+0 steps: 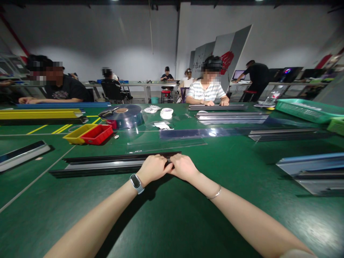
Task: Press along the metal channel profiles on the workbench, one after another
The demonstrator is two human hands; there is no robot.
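A long black channel-shaped profile (104, 165) with a pale strip along its inside lies on the green table in front of me. My left hand (154, 166), with a watch on its wrist, is closed over the profile near its right end. My right hand (184, 166) grips the right end itself, fingers curled down over the edge. The two thumbs meet or nearly meet between the hands. My fingertips are hidden behind the backs of the hands and the profile.
A yellow bin (80, 134) and a red bin (97, 134) stand beyond the profile, near a transparent film roll (129, 116). A transparent strip (199, 133) lies ahead. Blue profiles (314, 168) are at right, a green basket (309, 110) farther back. A co-worker (206, 89) sits opposite.
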